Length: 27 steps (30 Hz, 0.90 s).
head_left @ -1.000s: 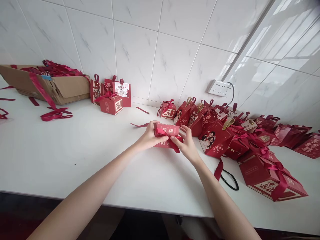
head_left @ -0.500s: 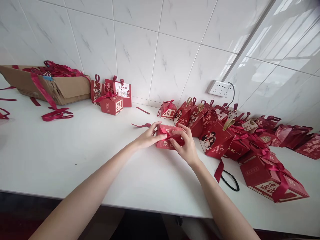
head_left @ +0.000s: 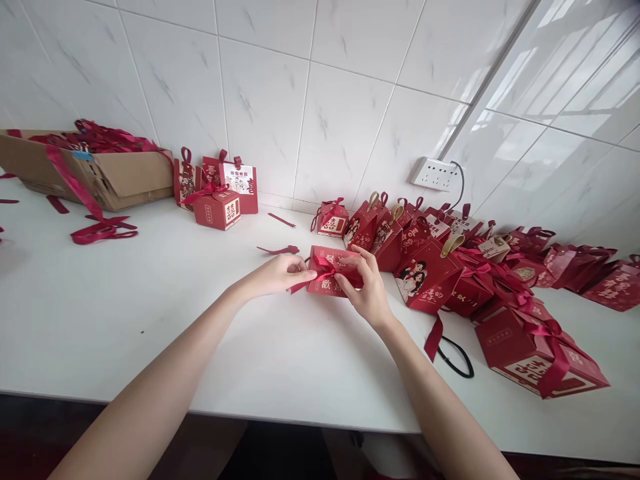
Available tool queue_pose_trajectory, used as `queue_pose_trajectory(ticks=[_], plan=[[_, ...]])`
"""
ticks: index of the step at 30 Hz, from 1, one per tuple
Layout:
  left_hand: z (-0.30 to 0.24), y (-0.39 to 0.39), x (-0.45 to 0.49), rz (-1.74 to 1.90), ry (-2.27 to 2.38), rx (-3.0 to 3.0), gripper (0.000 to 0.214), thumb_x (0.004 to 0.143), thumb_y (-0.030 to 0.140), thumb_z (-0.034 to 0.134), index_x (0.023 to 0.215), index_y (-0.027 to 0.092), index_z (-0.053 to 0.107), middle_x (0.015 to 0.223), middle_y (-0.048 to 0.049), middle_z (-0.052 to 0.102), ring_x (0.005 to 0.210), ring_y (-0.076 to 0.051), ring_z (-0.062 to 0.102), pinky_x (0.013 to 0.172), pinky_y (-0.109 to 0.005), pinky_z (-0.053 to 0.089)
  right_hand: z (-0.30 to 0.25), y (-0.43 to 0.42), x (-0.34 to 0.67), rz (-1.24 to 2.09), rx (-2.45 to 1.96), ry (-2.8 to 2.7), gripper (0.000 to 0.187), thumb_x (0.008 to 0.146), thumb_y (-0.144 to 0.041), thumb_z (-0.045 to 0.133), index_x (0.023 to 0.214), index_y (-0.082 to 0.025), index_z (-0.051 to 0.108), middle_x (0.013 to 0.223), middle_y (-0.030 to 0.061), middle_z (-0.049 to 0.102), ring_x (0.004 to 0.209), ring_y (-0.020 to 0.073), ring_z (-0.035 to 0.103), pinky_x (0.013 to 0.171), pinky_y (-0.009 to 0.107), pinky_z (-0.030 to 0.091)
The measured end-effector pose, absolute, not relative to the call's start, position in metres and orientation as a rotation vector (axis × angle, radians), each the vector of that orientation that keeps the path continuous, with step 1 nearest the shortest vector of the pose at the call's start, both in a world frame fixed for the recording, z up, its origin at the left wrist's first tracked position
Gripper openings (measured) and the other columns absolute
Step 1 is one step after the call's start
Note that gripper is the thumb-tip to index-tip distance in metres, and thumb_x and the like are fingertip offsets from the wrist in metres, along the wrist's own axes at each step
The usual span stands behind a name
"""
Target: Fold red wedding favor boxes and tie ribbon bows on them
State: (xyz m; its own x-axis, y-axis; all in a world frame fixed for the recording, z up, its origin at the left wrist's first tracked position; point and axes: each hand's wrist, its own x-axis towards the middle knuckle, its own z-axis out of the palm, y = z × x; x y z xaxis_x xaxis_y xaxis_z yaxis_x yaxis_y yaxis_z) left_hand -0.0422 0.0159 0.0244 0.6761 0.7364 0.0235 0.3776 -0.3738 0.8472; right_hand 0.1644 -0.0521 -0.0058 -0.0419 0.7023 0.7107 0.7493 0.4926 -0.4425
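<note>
A small red gift box (head_left: 327,283) with gold characters lies on the white table (head_left: 150,300) in front of me. A dark red ribbon (head_left: 320,272) crosses it. My left hand (head_left: 277,273) pinches one end of that ribbon at the box's left side, fingers closed. My right hand (head_left: 367,287) grips the box's right end and the ribbon there, fingers curled over the top.
Many finished red gift boxes (head_left: 450,273) crowd the right, a large one (head_left: 540,353) nearest the edge. A black hair tie (head_left: 457,357) lies beside my right arm. A cardboard box (head_left: 95,170) of ribbons sits far left, with three red boxes (head_left: 217,197) by the wall. A socket (head_left: 435,175) is on the tiles.
My left hand slid off the box's top to its left side and now pulls a ribbon end outward. The right hand shifted slightly over the box. The view drifted a little.
</note>
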Motion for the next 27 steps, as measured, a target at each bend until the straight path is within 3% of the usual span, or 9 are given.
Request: queue_pose_trajectory(ticks=[6,14,27], plan=[[0.0252,0.0142,-0.0406,0.422,0.881,2.023,0.039,0.074,0.054,0.056,0.063,0.017,0.053,0.060,0.0028,0.046,0.055,-0.010,0.039,0.053,-0.024,0.027,-0.0065,-0.0513,0.1654,-0.029,-1.219,-1.747,0.018,0.083,-0.028,0.055,0.100,-0.023,0.054,0.120,0.0112,0.047,0.126,0.0260,0.040,0.098,0.046,0.042],[0.0280,0.0123,-0.0415,0.380,0.843,2.013,0.039,0.068,0.049,0.062,0.056,0.017,0.043,0.058,0.0033,0.046,0.056,-0.011,0.042,0.054,-0.025,0.027,-0.0039,-0.0510,0.1640,0.030,-1.238,-1.688,0.015,0.081,-0.027,0.058,0.095,-0.023,0.056,0.118,0.0103,0.051,0.126,0.0245,0.041,0.099,0.045,0.041],[0.0260,0.0154,-0.0443,0.234,0.806,2.049,0.036,0.067,0.051,0.063,0.060,0.017,0.053,0.064,0.0010,0.057,0.064,-0.013,0.051,0.061,-0.025,0.035,-0.0035,-0.0505,0.1648,0.032,-1.239,-1.687,0.016,0.080,-0.025,0.059,0.095,-0.023,0.056,0.117,0.0105,0.052,0.125,0.0237,0.042,0.097,0.044,0.042]])
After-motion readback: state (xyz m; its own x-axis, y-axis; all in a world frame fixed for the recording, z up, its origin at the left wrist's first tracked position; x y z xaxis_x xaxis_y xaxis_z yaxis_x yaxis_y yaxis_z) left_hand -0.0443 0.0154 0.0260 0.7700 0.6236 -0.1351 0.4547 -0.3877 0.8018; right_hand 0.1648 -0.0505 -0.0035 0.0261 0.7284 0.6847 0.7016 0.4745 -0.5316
